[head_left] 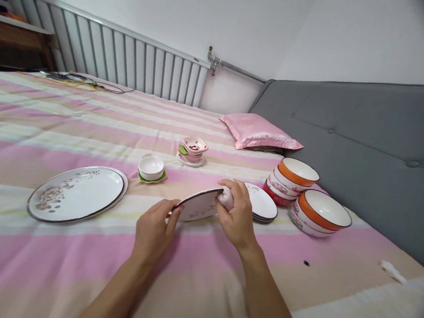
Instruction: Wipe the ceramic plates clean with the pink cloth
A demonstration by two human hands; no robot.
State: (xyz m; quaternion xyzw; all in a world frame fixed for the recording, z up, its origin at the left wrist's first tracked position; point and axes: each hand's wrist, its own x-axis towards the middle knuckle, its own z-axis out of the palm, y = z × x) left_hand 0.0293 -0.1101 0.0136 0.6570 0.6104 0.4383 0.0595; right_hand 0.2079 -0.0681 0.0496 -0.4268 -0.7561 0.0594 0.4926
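Observation:
Between my two hands a white plate [200, 207] with a dark rim and a floral pattern is held up, tilted, above the bed. My left hand [154, 226] pinches its left edge between thumb and fingers. At the right edge, my right hand [237, 215] presses a wadded white cloth [226, 198] against the rim. Just behind my right hand lies a stack of similar plates [262, 204], partly hidden by it. Off to the left, a large oval plate [78, 195] with brown flowers rests on another pale plate.
Small white bowls [151, 166] sit on a green leaf-shaped dish; pink dishes [195, 145] are stacked beyond. Orange-rimmed bowls [322, 212] stand at right, near the grey headboard [363, 138]. A pink pillow [257, 130], cables [83, 82] and a scrap of tissue [393, 271] lie on the striped bedsheet [192, 286].

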